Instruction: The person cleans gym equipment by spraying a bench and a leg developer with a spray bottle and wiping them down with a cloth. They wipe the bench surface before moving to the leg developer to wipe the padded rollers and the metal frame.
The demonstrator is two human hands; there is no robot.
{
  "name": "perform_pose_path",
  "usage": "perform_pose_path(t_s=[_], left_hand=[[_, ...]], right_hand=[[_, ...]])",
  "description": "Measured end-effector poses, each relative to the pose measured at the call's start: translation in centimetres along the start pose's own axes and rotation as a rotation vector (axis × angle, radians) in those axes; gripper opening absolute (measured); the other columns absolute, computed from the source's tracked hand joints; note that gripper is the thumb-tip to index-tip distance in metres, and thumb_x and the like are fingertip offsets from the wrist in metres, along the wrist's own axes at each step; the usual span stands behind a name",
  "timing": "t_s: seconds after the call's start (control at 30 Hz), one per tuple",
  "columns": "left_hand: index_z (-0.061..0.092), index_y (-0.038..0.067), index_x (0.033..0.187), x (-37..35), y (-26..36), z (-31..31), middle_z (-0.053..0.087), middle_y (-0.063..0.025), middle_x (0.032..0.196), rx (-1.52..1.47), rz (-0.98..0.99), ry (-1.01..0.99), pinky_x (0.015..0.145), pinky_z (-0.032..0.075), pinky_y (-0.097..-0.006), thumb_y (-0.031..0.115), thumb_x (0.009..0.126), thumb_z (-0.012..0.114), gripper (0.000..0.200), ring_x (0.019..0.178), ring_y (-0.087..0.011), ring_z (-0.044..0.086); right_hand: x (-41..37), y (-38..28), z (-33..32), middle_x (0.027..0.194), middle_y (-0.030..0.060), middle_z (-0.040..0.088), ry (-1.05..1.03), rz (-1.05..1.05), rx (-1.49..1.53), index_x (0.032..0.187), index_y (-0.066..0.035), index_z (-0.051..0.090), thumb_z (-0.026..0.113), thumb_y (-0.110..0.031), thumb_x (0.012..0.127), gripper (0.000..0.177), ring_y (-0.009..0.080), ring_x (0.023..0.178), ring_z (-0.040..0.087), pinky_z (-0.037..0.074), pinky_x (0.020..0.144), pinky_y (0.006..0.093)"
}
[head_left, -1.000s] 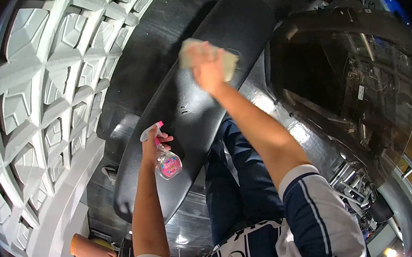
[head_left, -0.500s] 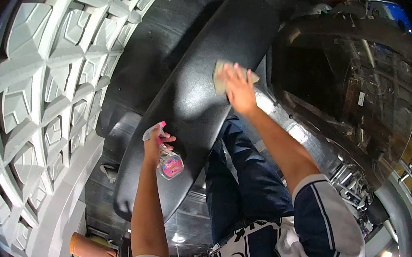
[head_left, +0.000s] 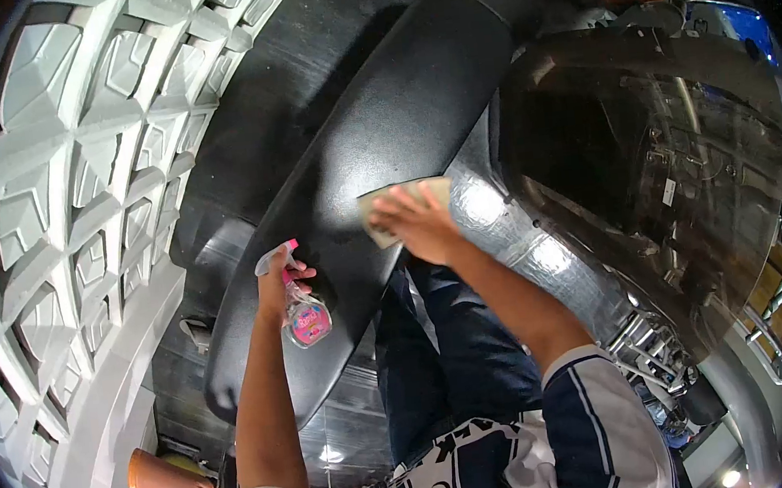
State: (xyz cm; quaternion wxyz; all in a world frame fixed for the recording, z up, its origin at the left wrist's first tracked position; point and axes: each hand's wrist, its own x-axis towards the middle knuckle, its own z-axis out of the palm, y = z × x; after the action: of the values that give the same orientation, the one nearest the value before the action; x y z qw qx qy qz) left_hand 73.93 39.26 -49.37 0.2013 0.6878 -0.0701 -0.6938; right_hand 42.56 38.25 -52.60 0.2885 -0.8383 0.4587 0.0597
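The pale cloth [head_left: 375, 215] lies flat on the long black pad [head_left: 378, 113], about midway along it and close to its right-hand edge. The right hand [head_left: 419, 224] is on top of it, fingers [head_left: 394, 208] spread apart and pressed down, so the cloth shows only at its corners around them. The pad's long axis runs from upper right to lower left, with bare black surface stretching away from the cloth in both directions. The left hand [head_left: 274, 285] is lower and to the left, well apart from the cloth, its fingers clamped round the neck of a spray bottle [head_left: 307, 320] with a pink label, held over the pad's lower half. Just beside the cloth on the right lies a shiny metal panel [head_left: 512, 232], and beyond it a dark transparent cover [head_left: 674, 151]. A white lattice wall [head_left: 74, 180] flanks the left.
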Motion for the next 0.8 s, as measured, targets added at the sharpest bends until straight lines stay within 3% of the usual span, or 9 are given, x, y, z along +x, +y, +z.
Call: perform_pose_path(t_s=[0.1, 0.13, 0.17, 0.4, 0.47, 0.53, 0.6, 0.67, 0.8], left_hand=[[0.058, 0.007, 0.12, 0.2, -0.1, -0.1, 0.06, -0.0049, 0.08, -0.014, -0.007, 0.01, 0.05, 0.052, -0.0313, 0.049, 0.091, 0.058, 0.051, 0.073, -0.0215, 0.068], [0.058, 0.007, 0.12, 0.2, 0.0, -0.1, 0.06, -0.0052, 0.08, -0.007, 0.001, 0.0, 0.05, 0.052, -0.0312, 0.049, 0.091, 0.058, 0.051, 0.072, -0.0216, 0.068], [0.058, 0.007, 0.119, 0.2, 0.0, -0.1, 0.06, -0.0056, 0.08, 0.001, 0.009, -0.008, 0.05, 0.052, -0.0312, 0.05, 0.091, 0.058, 0.051, 0.072, -0.0217, 0.068], [0.057, 0.007, 0.119, -0.2, 0.5, 0.3, 0.061, -0.0062, 0.08, 0.026, -0.014, 0.021, 0.051, 0.053, -0.0312, 0.05, 0.09, 0.058, 0.052, 0.073, -0.0221, 0.069], [0.057, 0.007, 0.12, -0.3, 1.0, 0.5, 0.061, -0.0062, 0.08, 0.04, -0.047, 0.044, 0.051, 0.053, -0.031, 0.051, 0.09, 0.058, 0.054, 0.073, -0.0224, 0.069], [0.057, 0.007, 0.12, 0.2, 0.8, 0.0, 0.061, -0.0063, 0.08, 0.044, -0.04, 0.025, 0.052, 0.053, -0.0311, 0.051, 0.09, 0.058, 0.054, 0.074, -0.0227, 0.069], [0.057, 0.006, 0.121, 0.2, 0.5, 0.1, 0.061, -0.0064, 0.08, 0.044, -0.041, 0.002, 0.052, 0.053, -0.0313, 0.051, 0.09, 0.058, 0.054, 0.075, -0.0229, 0.069], [0.056, 0.006, 0.123, 0.1, 0.9, 0.2, 0.062, -0.0066, 0.081, 0.047, -0.072, 0.035, 0.054, 0.053, -0.032, 0.051, 0.09, 0.057, 0.056, 0.076, -0.0234, 0.069], [0.056, 0.006, 0.124, 0.4, 0.4, -0.1, 0.062, -0.007, 0.082, 0.041, -0.062, 0.036, 0.055, 0.053, -0.0325, 0.051, 0.09, 0.056, 0.056, 0.077, -0.0235, 0.069]], right_hand=[[-1.3, 7.3, -1.0, 0.155, 0.0043, 0.033, 0.019, 0.154, -0.308, 0.142, -0.026, 0.048, 0.054, -0.016, 0.087, 0.055, 0.0323, 0.144, 0.028, 0.023, 0.113, 0.0629], [-1.4, 9.9, -1.6, 0.157, 0.0074, 0.03, 0.237, 0.199, -0.171, 0.144, -0.023, 0.046, 0.051, -0.011, 0.087, 0.059, 0.0358, 0.144, 0.028, 0.024, 0.112, 0.0645], [-0.4, 12.4, -2.5, 0.158, 0.0086, 0.028, 0.203, 0.324, -0.184, 0.146, -0.021, 0.042, 0.05, -0.008, 0.086, 0.062, 0.0384, 0.143, 0.028, 0.023, 0.111, 0.0663], [13.1, 15.8, -5.5, 0.155, 0.0082, 0.034, 0.645, 0.698, -0.023, 0.145, -0.02, 0.042, 0.052, -0.021, 0.091, 0.056, 0.0386, 0.143, 0.026, 0.016, 0.114, 0.0638], [15.3, 13.4, -4.9, 0.155, 0.0064, 0.035, 0.685, 0.565, -0.02, 0.146, -0.019, 0.042, 0.053, -0.022, 0.09, 0.057, 0.0368, 0.144, 0.026, 0.014, 0.115, 0.0626], [14.9, 8.7, -3.1, 0.155, 0.0035, 0.035, 0.431, 0.341, -0.313, 0.144, -0.021, 0.044, 0.054, -0.021, 0.09, 0.056, 0.0319, 0.145, 0.026, 0.013, 0.117, 0.0597], [10.7, 3.9, -4.0, 0.154, -0.0009, 0.036, 0.152, 0.054, -0.104, 0.142, -0.022, 0.047, 0.058, -0.023, 0.089, 0.054, 0.0265, 0.146, 0.025, 0.013, 0.118, 0.0564], [6.1, 2.3, -1.9, 0.152, -0.0035, 0.04, 0.264, -0.122, 0.155, 0.138, -0.022, 0.051, 0.059, -0.023, 0.087, 0.052, 0.0236, 0.146, 0.025, 0.014, 0.118, 0.0551], [-0.3, 8.9, 1.1, 0.151, -0.002, 0.041, 0.153, -0.074, -0.062, 0.136, -0.026, 0.053, 0.061, -0.019, 0.085, 0.052, 0.0256, 0.145, 0.027, 0.02, 0.116, 0.0562]])
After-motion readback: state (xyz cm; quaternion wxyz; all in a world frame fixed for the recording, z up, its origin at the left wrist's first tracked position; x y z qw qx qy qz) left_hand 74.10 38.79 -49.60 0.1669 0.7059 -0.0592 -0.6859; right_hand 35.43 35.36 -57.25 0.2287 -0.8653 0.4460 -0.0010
